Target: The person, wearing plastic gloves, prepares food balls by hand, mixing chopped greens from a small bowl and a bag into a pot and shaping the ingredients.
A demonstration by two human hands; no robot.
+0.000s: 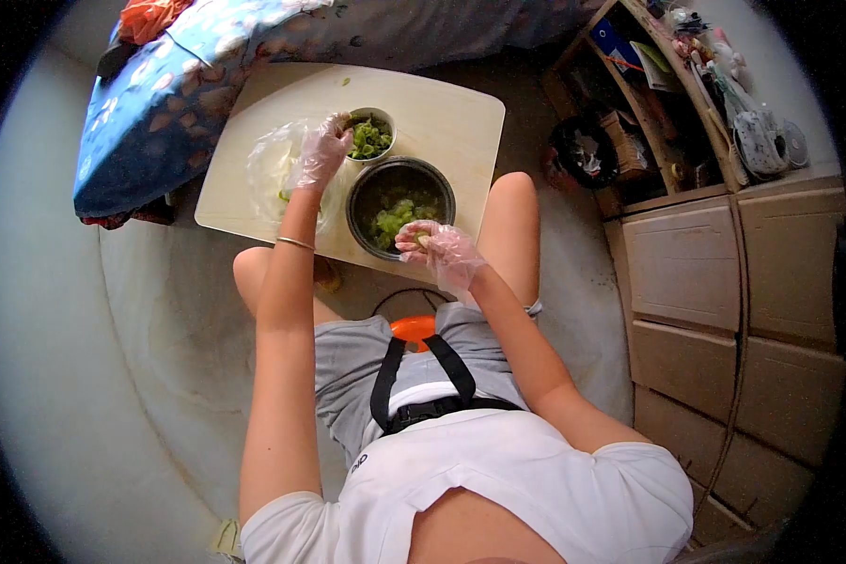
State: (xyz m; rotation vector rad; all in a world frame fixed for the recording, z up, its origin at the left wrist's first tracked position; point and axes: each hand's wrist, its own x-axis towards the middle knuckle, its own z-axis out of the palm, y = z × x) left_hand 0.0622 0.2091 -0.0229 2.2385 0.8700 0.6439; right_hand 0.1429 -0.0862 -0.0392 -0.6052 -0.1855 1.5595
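Over the near-right rim of the dark round bowl (397,177), the plastic-gloved right hand (437,252) curls its fingers round a pale green vegetable piece (423,242); it is probably light, soft and slippery, best pinched across its middle. Inside the dark bowl lie green vegetable pieces (399,220), likely wet and tender. Beyond that bowl, leftward, the gloved left hand (324,150) bends its fingers at a smaller bowl (394,141) of leafy greens (370,141); I cannot tell whether they grip anything.

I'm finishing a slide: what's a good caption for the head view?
Clear gloves on, left hand at the greens, right hand at the dark pot.
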